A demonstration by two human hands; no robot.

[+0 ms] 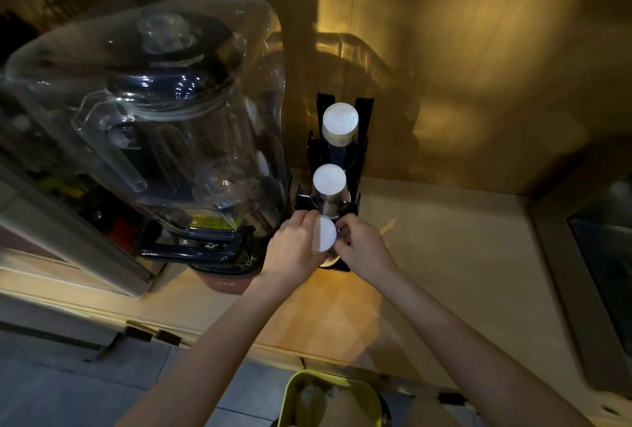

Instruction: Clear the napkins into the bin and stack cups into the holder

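Both hands are on the same cup (324, 234), right at the front slot of the black holder (362, 125). The left hand (297, 248) wraps its fingers around the left side of the cup, thumb up near the white base. The right hand (362, 248) pinches it from the right with curled fingertips. The cup is upside down, so you see its round white bottom, and it sits tilted a bit toward the left. Can't tell if it's fully seated in the slot yet, the hands cover the lower part.

Behind it in the holder there are two more stacks, also bottoms up: a middle stack (329, 180) just behind the held cup, and a back stack (340, 122) with a beige band around the rim, close to the wall. The holder stands on the pale counter (444, 238), just beside a big blender (164, 125) with a clear cover, which fills the left side of the view.

At the bottom edge, below the counter's front, is a yellow-green bin (290, 392) with something pale and crumpled inside. Looks like napkins but it's blurry, so not sure. A dark appliance (598, 255) sits at the far right of the counter.
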